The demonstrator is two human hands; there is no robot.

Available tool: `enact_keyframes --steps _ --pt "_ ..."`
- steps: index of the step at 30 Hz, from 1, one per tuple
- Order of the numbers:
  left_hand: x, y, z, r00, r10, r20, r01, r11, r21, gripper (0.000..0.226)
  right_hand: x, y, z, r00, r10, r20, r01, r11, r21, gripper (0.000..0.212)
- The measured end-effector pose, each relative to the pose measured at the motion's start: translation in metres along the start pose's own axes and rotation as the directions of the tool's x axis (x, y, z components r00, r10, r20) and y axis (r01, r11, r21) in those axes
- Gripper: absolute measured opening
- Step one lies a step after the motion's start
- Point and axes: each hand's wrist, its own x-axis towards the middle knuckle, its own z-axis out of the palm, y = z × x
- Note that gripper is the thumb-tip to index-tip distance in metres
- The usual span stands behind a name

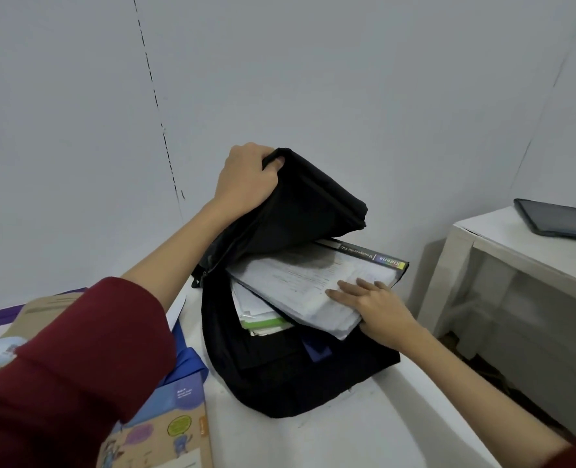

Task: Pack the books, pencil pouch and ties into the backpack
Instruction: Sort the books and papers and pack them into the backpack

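On the white table (pixel 364 434), a black backpack (pixel 290 376) lying mouth toward the wall, its flap gripped and lifted by the left hand (pixel 246 179), holds a file folder (pixel 317 285) with long axis slanting right and away, pressed by the right hand's (pixel 377 305) straight fingers.

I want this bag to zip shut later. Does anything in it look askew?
Yes. The file folder under the right hand lies tilted, its far corner sticking out of the backpack opening.

backpack (pixel 279 376) mouth held open, file (pixel 313 285) and papers filling it, books (pixel 165 430) crowding left
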Motion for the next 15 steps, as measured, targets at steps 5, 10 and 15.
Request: enact_keyframes --steps 5,10,15 --pt "0.000 -0.002 -0.001 1.000 -0.002 -0.016 0.002 1.000 -0.028 0.047 0.019 -0.047 -0.005 0.985 -0.041 -0.166 0.026 0.996 -0.088 0.062" --pt "0.000 -0.003 -0.004 1.000 0.002 -0.021 -0.003 0.999 -0.034 0.046 0.062 -0.077 -0.012 0.965 -0.072 -0.254 0.054 0.996 -0.074 0.051" --pt "0.002 -0.010 -0.006 1.000 -0.009 -0.023 0.008 0.998 -0.057 0.045 0.076 -0.050 0.002 0.981 -0.120 0.151 0.031 0.871 0.490 0.076"
